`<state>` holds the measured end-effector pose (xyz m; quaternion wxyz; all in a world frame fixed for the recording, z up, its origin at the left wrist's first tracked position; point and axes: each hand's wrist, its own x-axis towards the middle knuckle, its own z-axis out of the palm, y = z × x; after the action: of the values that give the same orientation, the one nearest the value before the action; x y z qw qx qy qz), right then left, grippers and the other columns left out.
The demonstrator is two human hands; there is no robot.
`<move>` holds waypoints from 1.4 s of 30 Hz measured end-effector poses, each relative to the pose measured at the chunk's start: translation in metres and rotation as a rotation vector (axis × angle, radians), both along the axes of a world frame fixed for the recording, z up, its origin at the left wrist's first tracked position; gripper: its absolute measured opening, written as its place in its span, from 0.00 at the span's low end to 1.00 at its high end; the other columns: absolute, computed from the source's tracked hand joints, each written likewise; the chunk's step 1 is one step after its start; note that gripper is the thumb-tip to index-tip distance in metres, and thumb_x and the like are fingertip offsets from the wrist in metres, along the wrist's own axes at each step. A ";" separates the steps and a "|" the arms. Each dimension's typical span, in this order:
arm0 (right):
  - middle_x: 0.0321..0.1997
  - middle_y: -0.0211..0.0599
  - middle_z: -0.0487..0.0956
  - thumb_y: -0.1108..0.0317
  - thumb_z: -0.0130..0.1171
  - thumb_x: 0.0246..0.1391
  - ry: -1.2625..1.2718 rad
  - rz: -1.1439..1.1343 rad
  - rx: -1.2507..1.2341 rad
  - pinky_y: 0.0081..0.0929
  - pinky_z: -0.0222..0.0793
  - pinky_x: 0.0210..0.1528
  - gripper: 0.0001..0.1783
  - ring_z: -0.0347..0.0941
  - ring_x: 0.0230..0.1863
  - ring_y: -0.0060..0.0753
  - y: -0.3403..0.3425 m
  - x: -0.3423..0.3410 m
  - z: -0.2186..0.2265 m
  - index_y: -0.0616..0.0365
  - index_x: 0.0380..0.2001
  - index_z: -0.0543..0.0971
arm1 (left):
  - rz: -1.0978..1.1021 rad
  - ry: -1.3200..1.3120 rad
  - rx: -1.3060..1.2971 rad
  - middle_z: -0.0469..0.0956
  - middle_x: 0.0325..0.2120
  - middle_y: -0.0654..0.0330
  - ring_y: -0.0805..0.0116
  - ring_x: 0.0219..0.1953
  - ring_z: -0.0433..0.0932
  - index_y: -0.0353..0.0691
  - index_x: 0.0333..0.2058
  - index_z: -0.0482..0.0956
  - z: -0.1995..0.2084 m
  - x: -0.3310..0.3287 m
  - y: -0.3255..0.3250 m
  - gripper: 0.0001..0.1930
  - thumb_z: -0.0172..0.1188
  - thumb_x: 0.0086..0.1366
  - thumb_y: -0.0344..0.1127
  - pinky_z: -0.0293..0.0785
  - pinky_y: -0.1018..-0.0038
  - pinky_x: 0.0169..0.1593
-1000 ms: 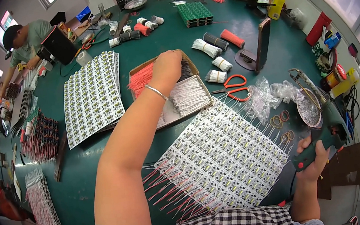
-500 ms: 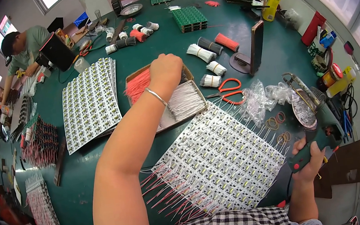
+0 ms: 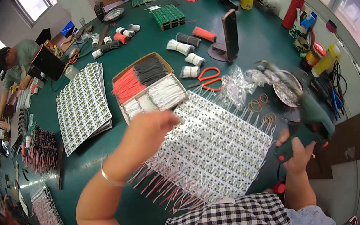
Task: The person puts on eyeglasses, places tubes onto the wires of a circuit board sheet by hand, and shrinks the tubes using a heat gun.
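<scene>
My left hand (image 3: 148, 132) is over the left corner of a white circuit board panel (image 3: 216, 148), its fingers pinched together; motion blur hides whatever may be between them. Short wires (image 3: 167, 191) stick out along the panel's near left edge. Just beyond this hand is a cardboard box (image 3: 124, 113) with red wires (image 3: 127, 85), black wires (image 3: 151, 70) and white wires (image 3: 166, 92) in sections. My right hand (image 3: 299, 156) grips a dark green soldering gun (image 3: 315, 122) by its handle, right of the panel, with its front end near a round dish (image 3: 287, 91).
Left of the box lies a stack of board panels (image 3: 83, 107). Orange-handled scissors (image 3: 210, 80), crumpled plastic bags (image 3: 236, 87) and rubber bands (image 3: 258, 102) lie beyond my panel. A phone (image 3: 231, 35) stands upright farther back. Two other people work at the far side and left.
My left hand has come out of the wire box, back toward me and over the panel's corner. The soldering gun has shifted slightly in my right hand. The whole view has turned a little.
</scene>
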<state>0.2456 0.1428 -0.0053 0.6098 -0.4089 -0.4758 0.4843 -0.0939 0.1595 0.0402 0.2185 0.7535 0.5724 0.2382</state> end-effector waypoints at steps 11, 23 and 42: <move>0.27 0.40 0.76 0.70 0.61 0.39 -0.537 0.507 0.302 0.32 0.69 0.31 0.22 0.75 0.29 0.42 -0.008 -0.092 0.021 0.58 0.41 0.69 | -0.077 -0.732 -0.947 0.79 0.29 0.62 0.80 0.26 0.74 0.33 0.45 0.76 -0.014 0.088 -0.105 0.13 0.51 0.64 0.30 0.74 0.83 0.32; 0.26 0.41 0.75 0.69 0.61 0.35 -0.725 0.495 0.456 0.40 0.67 0.32 0.30 0.72 0.29 0.50 -0.030 -0.084 0.025 0.55 0.47 0.66 | 0.067 -0.852 -0.921 0.79 0.27 0.60 0.77 0.29 0.76 0.32 0.36 0.78 -0.011 0.104 -0.128 0.08 0.57 0.61 0.30 0.74 0.83 0.30; 0.27 0.33 0.74 0.74 0.54 0.49 -0.338 0.350 0.212 0.19 0.66 0.28 0.09 0.70 0.26 0.21 -0.027 -0.074 0.029 0.64 0.35 0.72 | 0.403 -0.680 0.195 0.78 0.30 0.58 0.74 0.28 0.76 0.34 0.36 0.79 -0.073 0.009 -0.194 0.08 0.53 0.58 0.20 0.74 0.80 0.33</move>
<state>0.1718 0.1163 0.0236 0.4681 -0.3295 -0.6825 0.4546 -0.0853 -0.0343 -0.0324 0.2718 0.5217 0.5785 0.5651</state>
